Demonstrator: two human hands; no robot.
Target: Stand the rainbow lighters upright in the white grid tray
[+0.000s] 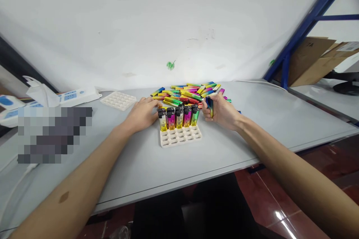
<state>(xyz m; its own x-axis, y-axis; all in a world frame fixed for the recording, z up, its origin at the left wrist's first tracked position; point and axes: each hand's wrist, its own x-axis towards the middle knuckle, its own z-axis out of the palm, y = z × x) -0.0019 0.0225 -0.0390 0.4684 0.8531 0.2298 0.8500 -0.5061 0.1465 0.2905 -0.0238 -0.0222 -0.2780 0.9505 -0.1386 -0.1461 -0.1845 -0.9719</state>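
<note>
A white tray (181, 136) with rows of slots lies on the grey table. Colourful metallic lighters (179, 118) stand upright in its back rows, while the front slots hold nothing. My left hand (143, 114) is at the tray's left side, its fingertips beside the back lighters; whether they grip one is hidden. To the right of the tray, my right hand (220, 112) is closed around a blue and yellow lighter (209, 106), held upright above the table. Behind the tray lies a loose pile of shiny lighters (193, 95) in many colours.
Another white slotted tray (119, 100) lies at the back left. Power strips (74, 96) with cables and a blurred dark object (56, 134) are on the left. A blue metal frame (285, 69) and cardboard boxes (316, 61) stand at the right.
</note>
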